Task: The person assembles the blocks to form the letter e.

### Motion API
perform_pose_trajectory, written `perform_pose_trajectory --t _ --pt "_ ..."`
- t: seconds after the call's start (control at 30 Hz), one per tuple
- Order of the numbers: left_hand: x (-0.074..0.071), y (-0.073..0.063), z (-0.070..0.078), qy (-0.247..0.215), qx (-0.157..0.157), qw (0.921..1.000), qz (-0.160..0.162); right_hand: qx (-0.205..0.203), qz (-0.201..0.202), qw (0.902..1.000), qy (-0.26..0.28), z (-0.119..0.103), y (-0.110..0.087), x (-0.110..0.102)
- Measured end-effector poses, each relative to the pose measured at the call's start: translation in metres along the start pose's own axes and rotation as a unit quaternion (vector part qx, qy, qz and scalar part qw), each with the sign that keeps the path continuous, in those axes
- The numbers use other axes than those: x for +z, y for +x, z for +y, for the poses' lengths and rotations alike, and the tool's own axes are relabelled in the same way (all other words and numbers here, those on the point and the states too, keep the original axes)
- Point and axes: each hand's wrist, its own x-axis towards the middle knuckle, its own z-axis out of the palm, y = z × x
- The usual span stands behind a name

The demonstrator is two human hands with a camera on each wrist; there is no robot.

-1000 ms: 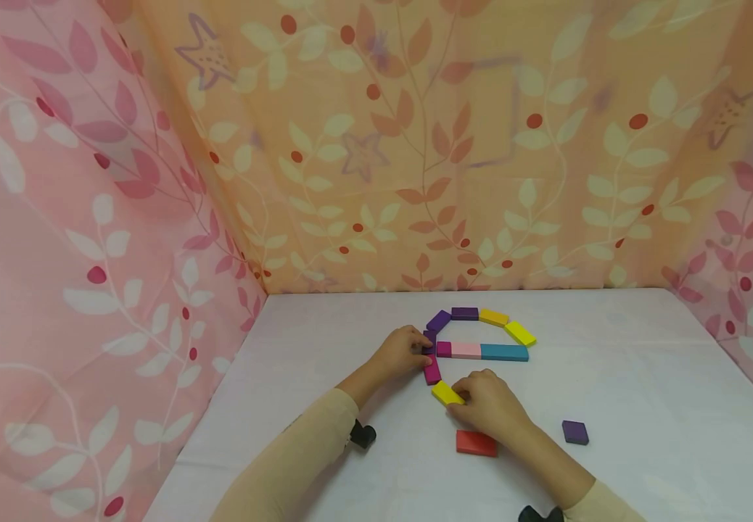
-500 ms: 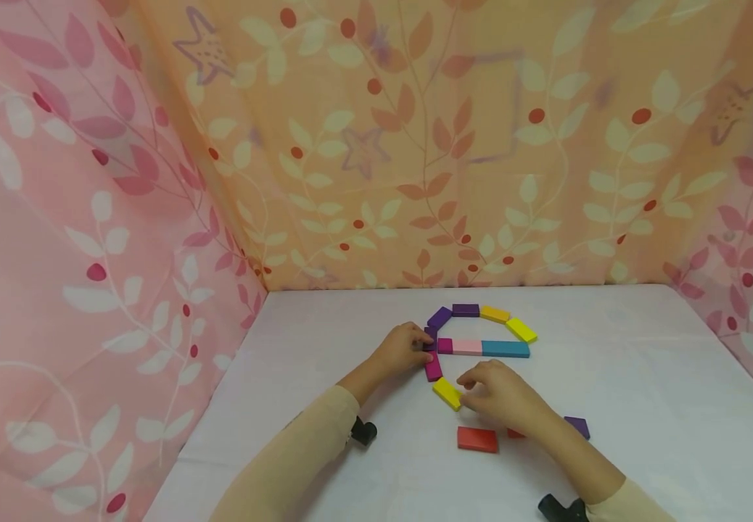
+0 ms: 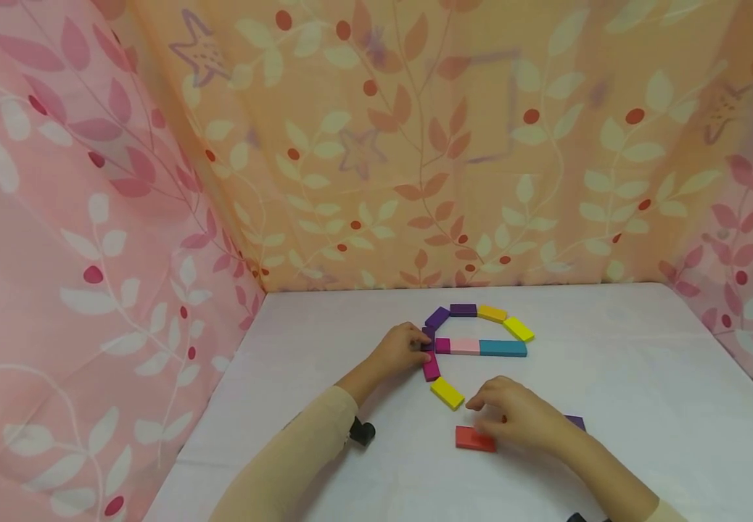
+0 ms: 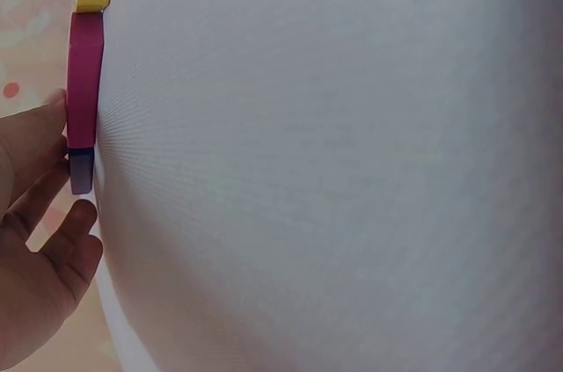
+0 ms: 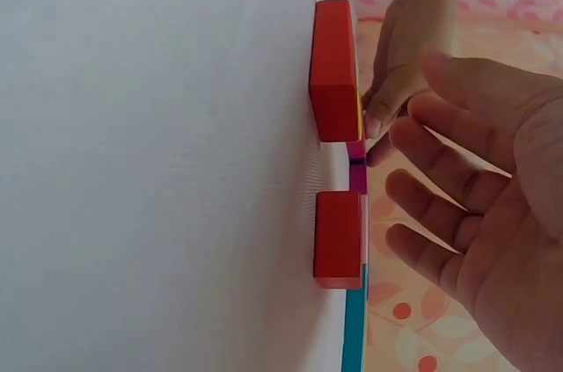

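Flat coloured blocks form a curved outline on the table. At its left side my left hand (image 3: 401,351) touches a magenta block (image 3: 431,367) and a dark purple block (image 3: 427,335) with relaxed fingers. Below them lies a yellow block (image 3: 447,393), the lower end of the curve. My right hand (image 3: 516,413), holding nothing, hovers with loosely bent fingers just right of the yellow block, its thumb overlapping a red block (image 3: 473,438) in the head view. The right wrist view shows that red block and a shorter red block (image 5: 339,236), which the hand mostly hides in the head view.
Inside the curve runs a straight bar of magenta, pink (image 3: 464,346) and teal (image 3: 503,349) blocks. Purple, orange and yellow blocks (image 3: 518,329) make the upper arc. A loose purple block (image 3: 575,422) lies partly behind the right forearm. Patterned cloth (image 3: 363,217) stands behind the table.
My right hand has let go of the yellow block and moved right and nearer, over the red blocks. My left hand has stayed at the left side of the curve.
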Motion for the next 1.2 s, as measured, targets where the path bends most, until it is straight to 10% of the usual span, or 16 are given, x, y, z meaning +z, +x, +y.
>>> perform_pose_trajectory --t 1.2 --pt "-0.001 -0.003 0.005 0.003 -0.018 0.9998 -0.001 -0.072 0.006 0.9953 -0.065 0.012 -0.011 0.02"
